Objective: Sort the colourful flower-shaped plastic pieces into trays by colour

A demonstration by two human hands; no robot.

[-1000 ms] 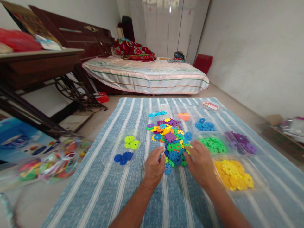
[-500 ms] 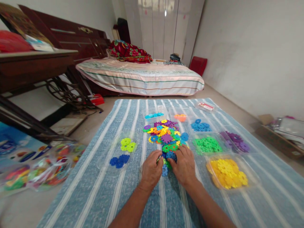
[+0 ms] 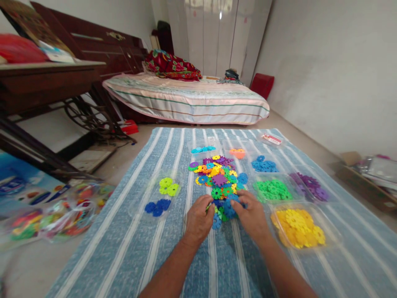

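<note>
A mixed pile of flat, notched plastic discs (image 3: pixel 218 180) lies mid-table, in purple, yellow, orange, green and blue. At its near left edge my left hand (image 3: pixel 199 218) is closed, with the edge of a lime-green disc (image 3: pixel 208 207) showing between thumb and forefinger. Opposite it, my right hand (image 3: pixel 253 215) pinches a blue disc (image 3: pixel 229 207) between thumb and fingers. Beneath and between the hands are green discs, dark blue discs and a lighter blue disc (image 3: pixel 216 222). My fingers hide part of these pieces.
Clear trays hold sorted discs: yellow (image 3: pixel 297 227), green (image 3: pixel 273 190), purple (image 3: pixel 310 186), blue (image 3: pixel 263 164), orange (image 3: pixel 237 153) and light blue (image 3: pixel 203 150). Left, another tray holds lime (image 3: pixel 169 187) and dark blue discs (image 3: pixel 157 207). A striped cloth (image 3: pixel 124 248) covers the table.
My right hand has shifted slightly right, away from my left hand, drawing the blue disc with it. My left hand keeps its pinch at nearly the same spot. The view has tilted slightly.
</note>
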